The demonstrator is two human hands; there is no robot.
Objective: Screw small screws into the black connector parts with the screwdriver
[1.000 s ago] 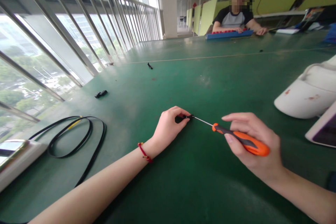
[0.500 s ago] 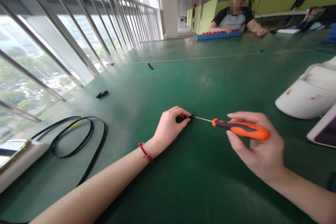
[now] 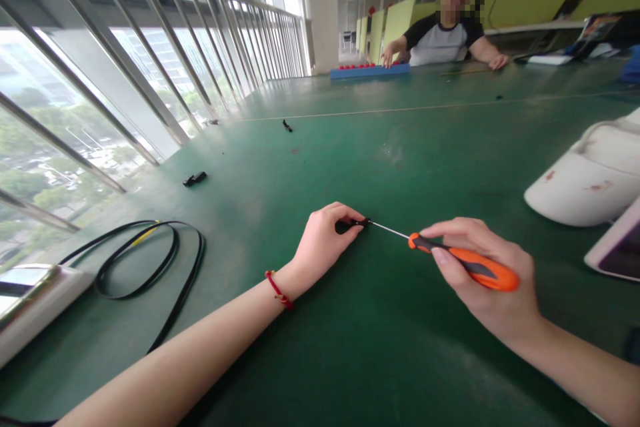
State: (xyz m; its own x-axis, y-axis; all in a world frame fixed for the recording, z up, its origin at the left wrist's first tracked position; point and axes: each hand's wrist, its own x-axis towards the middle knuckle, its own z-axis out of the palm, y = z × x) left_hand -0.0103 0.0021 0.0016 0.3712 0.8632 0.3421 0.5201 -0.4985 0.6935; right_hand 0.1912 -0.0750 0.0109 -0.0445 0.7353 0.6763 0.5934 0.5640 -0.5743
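left hand point(image 3: 320, 243): fingers pinched shut on small black part point(image 3: 345, 225), pressed to green worktop point(image 3: 350, 147)
right hand point(image 3: 487, 283): fingers wrapped round orange screwdriver point(image 3: 463, 262), tip meeting the part

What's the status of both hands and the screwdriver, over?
Left hand pinching small black part on table. Right hand gripping orange screwdriver, tip at part. Nothing between them.

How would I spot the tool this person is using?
On the green table, look near the front edge between the two hands. The right hand holds a screwdriver: its orange-and-black handle and thin metal shaft are unlike anything else there.
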